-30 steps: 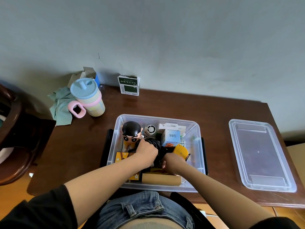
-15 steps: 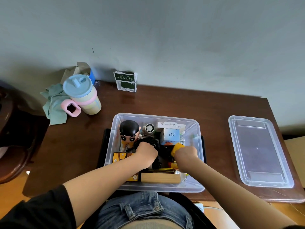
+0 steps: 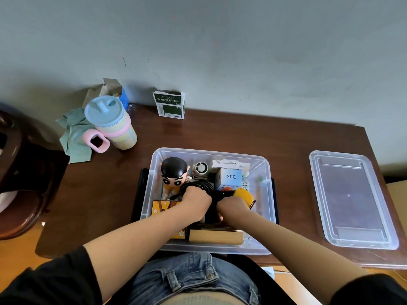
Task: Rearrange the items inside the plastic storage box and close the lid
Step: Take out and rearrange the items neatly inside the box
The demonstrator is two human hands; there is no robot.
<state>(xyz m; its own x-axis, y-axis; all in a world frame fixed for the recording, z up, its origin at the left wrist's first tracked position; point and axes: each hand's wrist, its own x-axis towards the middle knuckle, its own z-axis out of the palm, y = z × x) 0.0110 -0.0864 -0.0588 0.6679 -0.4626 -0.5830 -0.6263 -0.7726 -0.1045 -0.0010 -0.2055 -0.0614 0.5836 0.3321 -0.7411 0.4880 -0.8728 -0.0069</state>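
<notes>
The clear plastic storage box (image 3: 209, 151) stands open on the brown table in front of me. Its clear lid (image 3: 350, 199) lies flat on the table to the right. My left hand (image 3: 195, 201) grips a coiled black cable (image 3: 203, 185) in the middle of the box. My right hand (image 3: 233, 209) is close beside it, fingers curled down onto the same black bundle, their tips hidden. A yellow round item (image 3: 245, 194) lies just behind that hand. Also inside are a black-haired figurine (image 3: 174, 172), a small fan (image 3: 200, 167), a white-blue carton (image 3: 230, 178), an orange patterned box (image 3: 160, 208) and a wooden block (image 3: 215, 237).
A pastel tumbler with a pink handle (image 3: 114, 124) and a green cloth (image 3: 74, 135) are at the back left. A green-white carton (image 3: 169, 105) stands against the wall. A dark wooden chair (image 3: 19, 183) is left of the table.
My right hand had swung right with the yellow item, then came back left next to my left hand on the black cable. The left hand stayed put.
</notes>
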